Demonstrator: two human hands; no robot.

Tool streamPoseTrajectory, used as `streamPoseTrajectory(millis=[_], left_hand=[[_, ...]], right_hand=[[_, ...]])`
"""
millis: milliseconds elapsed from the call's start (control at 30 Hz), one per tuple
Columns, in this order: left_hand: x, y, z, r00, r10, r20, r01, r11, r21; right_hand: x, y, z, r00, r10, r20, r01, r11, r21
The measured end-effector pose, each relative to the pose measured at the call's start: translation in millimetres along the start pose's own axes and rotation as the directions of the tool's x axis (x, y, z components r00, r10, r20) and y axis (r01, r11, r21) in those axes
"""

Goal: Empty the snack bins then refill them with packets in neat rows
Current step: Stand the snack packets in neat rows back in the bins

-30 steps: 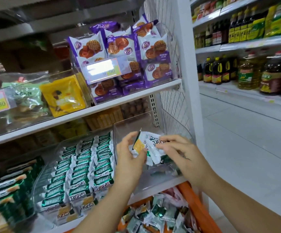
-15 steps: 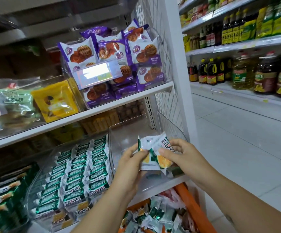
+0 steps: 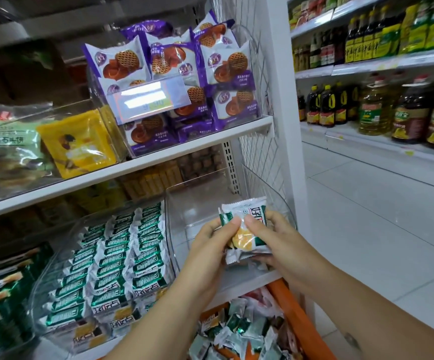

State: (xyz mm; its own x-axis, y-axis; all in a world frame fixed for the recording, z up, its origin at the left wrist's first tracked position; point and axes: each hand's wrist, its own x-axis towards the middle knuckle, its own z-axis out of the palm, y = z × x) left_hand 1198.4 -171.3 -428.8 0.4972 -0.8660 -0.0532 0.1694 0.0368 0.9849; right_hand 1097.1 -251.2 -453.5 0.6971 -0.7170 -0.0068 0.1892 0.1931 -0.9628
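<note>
Holding a small stack of packets [image 3: 247,216] at the front of the empty clear bin [image 3: 197,203]. That bin sits on the lower shelf [image 3: 249,281], at 3 o'clock of the filled bin [image 3: 42,302], which carries green packets in tidy rows. Orange basket [image 3: 296,315] at 6 o'clock of the empty bin, loose packets [image 3: 236,333] heaped in it.

Left hand [image 3: 205,248] grips the stack's 9 o'clock edge, thumb on top, fingers curled beneath. Right hand [image 3: 280,240] pinches the 3 o'clock edge, thumb on the face. Stack count unclear; at least two.

Risks, as judged:
1. The bin floor is bare, so a first row with nothing behind it may topple flat or slide toward 12 o'clock.
2. The wrappers look glossy. If either pinch loosens, the stack could fan out or drop its bottom packet into the basket.
3. Label direction may not match the neighbouring rows unless checked before release.
</note>
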Motion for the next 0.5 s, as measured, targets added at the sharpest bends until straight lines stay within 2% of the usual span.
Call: streamPoseTrajectory(millis=[100, 167, 267, 333, 433, 500], left_hand=[[0.6, 5.9, -10.6, 0.999, 0.018, 0.027, -0.02, 0.999, 0.05], [3.5, 7.9, -20.9, 0.995, 0.087, 0.048, -0.096, 0.962, 0.256], [16.6, 14.7, -50.3, 0.961, 0.274, 0.047, -0.253, 0.796, 0.55], [31.2, 23.4, -77.2, 0.905, 0.425, -0.013, -0.304, 0.668, 0.68], [61.1, 31.1, -117.7, 0.85, 0.524, -0.051, -0.231, 0.459, 0.858], [81.8, 27.2, -136.6, 0.883, 0.468, -0.022, -0.166, 0.355, 0.92]], right_hand=[[0.5, -2.2, 0.2, 0.998, -0.014, 0.059, 0.014, 1.0, -0.009], [2.7, -3.3, 0.0, 0.998, -0.046, 0.041, 0.049, 0.994, -0.097], [11.4, -6.5, -0.5, 0.997, -0.08, 0.003, 0.078, 0.974, -0.212], [22.9, -9.2, 0.7, 0.994, -0.108, 0.0, 0.101, 0.937, -0.335], [53.4, -9.0, 6.5, 0.988, -0.157, -0.004, 0.129, 0.827, -0.547], [82.9, -6.9, 14.0, 0.981, -0.19, 0.041, 0.165, 0.704, -0.691]])
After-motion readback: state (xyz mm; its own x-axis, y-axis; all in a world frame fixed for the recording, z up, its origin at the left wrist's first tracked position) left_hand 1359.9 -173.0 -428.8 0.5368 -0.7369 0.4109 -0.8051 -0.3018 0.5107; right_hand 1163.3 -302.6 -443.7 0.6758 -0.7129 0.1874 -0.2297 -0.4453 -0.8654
